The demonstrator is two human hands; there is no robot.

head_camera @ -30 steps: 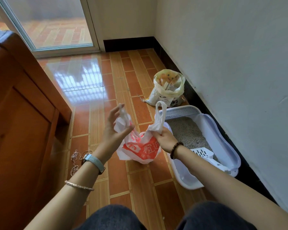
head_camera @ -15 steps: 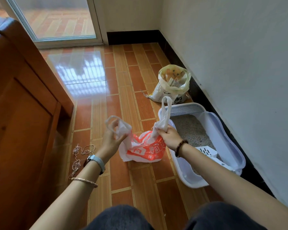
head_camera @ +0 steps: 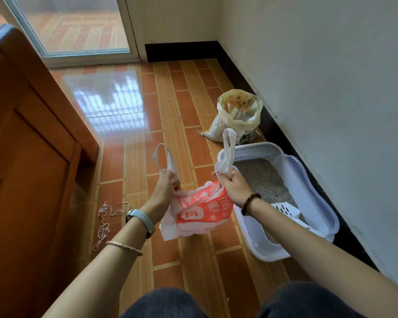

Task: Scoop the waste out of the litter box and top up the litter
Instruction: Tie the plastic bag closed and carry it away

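A white and orange plastic bag [head_camera: 200,211] hangs between my hands above the floor. My left hand [head_camera: 164,188] grips its left handle, and my right hand [head_camera: 233,185] grips its right handle; both handle loops stick up above my fists. To the right, a white litter box [head_camera: 308,193] stands along the wall with grey litter [head_camera: 262,180] in it. A white slotted scoop [head_camera: 286,210] lies in the box's near end. Behind the box stands an open litter sack [head_camera: 238,117] with a yellowish rolled-down top.
A wooden cabinet [head_camera: 28,171] fills the left side. A tangle of pale string [head_camera: 107,220] lies on the tiled floor beside it. A white wall with a black skirting [head_camera: 274,125] runs along the right. A glass door [head_camera: 78,26] is at the back.
My left hand has closed round the left handle and pulled it outward and up. The bag hangs more spread between both hands, and the view has tilted slightly.
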